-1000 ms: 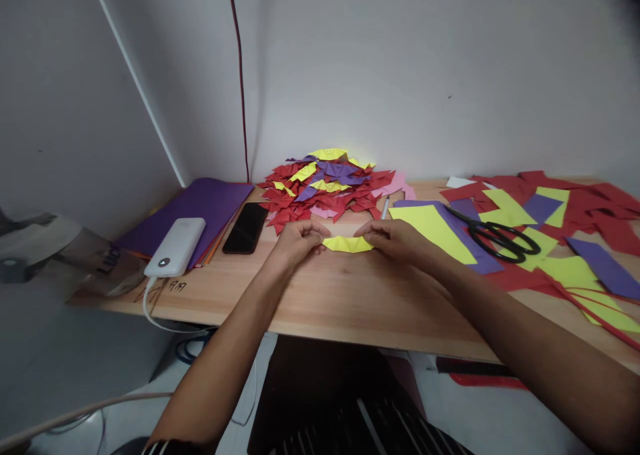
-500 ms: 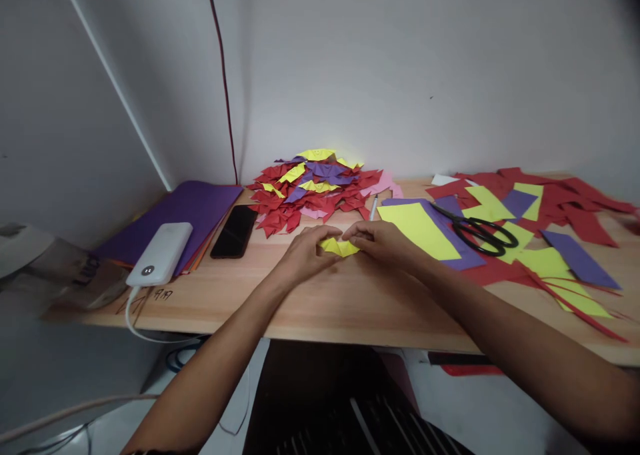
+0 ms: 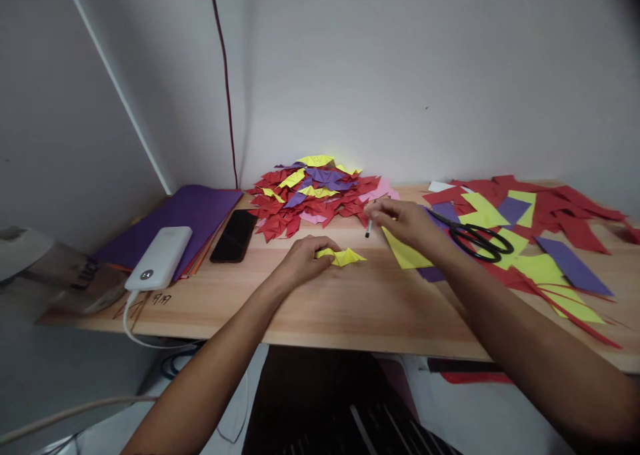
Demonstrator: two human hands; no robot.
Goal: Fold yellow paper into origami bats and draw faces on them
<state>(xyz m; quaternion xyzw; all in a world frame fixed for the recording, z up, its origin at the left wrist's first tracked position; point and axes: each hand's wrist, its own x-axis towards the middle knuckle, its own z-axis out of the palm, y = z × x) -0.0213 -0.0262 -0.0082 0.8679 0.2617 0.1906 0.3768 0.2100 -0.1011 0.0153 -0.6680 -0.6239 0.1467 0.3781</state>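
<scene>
My left hand (image 3: 306, 260) pinches one end of a small folded yellow paper piece (image 3: 345, 257), an origami shape with pointed tips, just at the desk surface. My right hand (image 3: 395, 219) has its fingers closed around a thin white pen (image 3: 369, 229) with a dark end pointing down. Behind both hands rises a pile of folded paper pieces (image 3: 320, 205) in red, yellow, purple and pink. Yellow sheets (image 3: 407, 251) lie partly hidden beneath my right hand and forearm.
Black-handled scissors (image 3: 477, 238) rest on red, yellow and purple paper scraps (image 3: 575, 265) at right. On the left are a black phone (image 3: 233, 235), purple sheets (image 3: 195, 208) and a white power bank (image 3: 159, 258) with a cable. A wall (image 3: 400, 75) stands behind the desk (image 3: 300, 315).
My right hand has left the yellow folded paper, moved right and back, and taken hold of the pen. My left hand still holds the paper, shifted slightly lower.
</scene>
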